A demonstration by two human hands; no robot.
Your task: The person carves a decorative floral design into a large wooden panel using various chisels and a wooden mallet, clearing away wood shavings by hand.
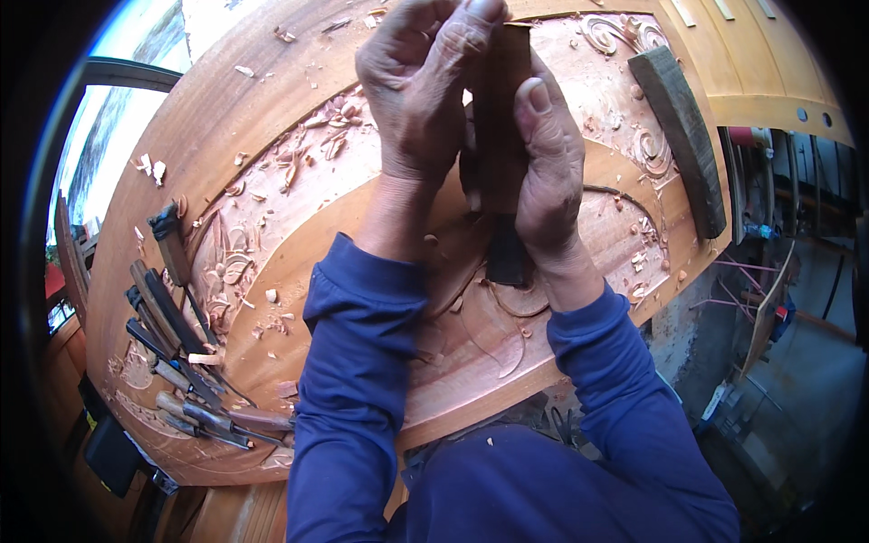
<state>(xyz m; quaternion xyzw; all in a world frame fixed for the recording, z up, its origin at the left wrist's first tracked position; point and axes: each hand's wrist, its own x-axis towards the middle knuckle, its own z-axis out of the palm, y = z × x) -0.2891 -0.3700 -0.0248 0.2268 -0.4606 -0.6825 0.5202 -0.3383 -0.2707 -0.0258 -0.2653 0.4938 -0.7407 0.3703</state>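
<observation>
My right hand [550, 154] is wrapped round a long dark brown block [502, 118], its thumb along the near face. The block stands over the carved wooden panel [308, 217], with a black piece [509, 255] below its lower end. My left hand [421, 90] is closed in a pinch at the block's top, near the upper edge of view. What sits between its fingers is hidden. Raised scrolls [650, 149] and leaf carving show on the panel around my forearms.
Several chisels and gouges [186, 362] lie bunched on the panel's left side. A thick weathered wooden bar [679, 136] rests along its right edge. Curled wood shavings [290, 163] are scattered over the surface. Paler wooden boards [751, 54] stand at the upper right.
</observation>
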